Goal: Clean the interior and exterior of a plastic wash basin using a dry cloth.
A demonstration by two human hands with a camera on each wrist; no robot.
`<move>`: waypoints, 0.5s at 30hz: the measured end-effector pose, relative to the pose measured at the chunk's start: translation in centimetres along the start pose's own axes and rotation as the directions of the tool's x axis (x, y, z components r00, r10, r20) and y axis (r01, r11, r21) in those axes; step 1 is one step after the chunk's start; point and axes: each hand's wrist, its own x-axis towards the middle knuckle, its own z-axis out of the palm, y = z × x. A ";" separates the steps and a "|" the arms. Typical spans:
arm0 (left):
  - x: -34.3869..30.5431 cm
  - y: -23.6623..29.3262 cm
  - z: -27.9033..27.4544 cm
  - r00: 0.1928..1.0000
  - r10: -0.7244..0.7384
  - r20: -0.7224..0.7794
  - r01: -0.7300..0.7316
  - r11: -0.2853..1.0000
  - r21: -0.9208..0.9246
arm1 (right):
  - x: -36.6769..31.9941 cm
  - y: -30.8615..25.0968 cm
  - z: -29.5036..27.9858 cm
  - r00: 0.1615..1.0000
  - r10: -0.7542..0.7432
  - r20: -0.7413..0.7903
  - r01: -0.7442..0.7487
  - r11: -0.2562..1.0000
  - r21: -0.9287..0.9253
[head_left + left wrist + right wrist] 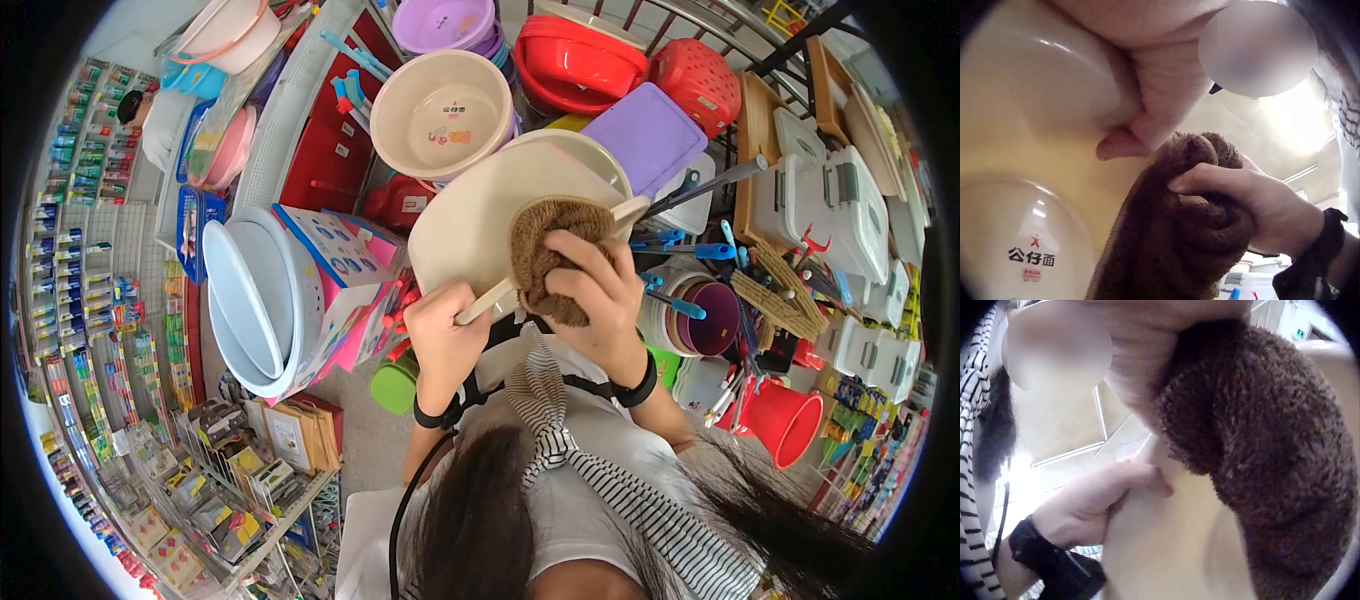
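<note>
A cream plastic basin point(460, 215) is tilted in front of the body in the head view. The left hand point(447, 330) grips its near rim, thumb on the inner side, as the left hand point(1097, 500) also shows in the right wrist view. A bunched brown cloth point(537, 245) lies over the rim on the right. Curled round that cloth is the right hand point(600, 300). In the left wrist view the right hand point(1260, 200) pinches folds of the cloth point(1166, 250) against the basin. Its far fingers are hidden.
Beyond stand a beige round basin point(440, 115), red basins point(575, 65) and a purple lid point(645, 138). Pale blue tubs point(260, 300) are on the left. Brushes, a purple bucket point(712, 318) and a red bucket point(785, 420) are on the right. Shelves of small goods point(90, 260) line the far left.
</note>
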 end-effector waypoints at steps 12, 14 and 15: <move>0.5 -0.9 -0.4 0.996 0.076 -0.055 -0.067 0.987 0.144 | 0.2 3.4 -0.2 0.977 0.148 -0.156 -0.151 0.989 -0.005; 1.0 -0.5 0.1 0.989 0.114 -0.098 -0.090 0.972 0.219 | -0.2 2.5 0.3 0.985 0.125 -0.121 -0.128 0.992 -0.016; 1.0 -0.3 0.5 0.979 0.152 -0.133 -0.108 0.950 0.292 | -0.4 2.1 0.6 0.991 0.106 -0.084 -0.109 0.994 -0.028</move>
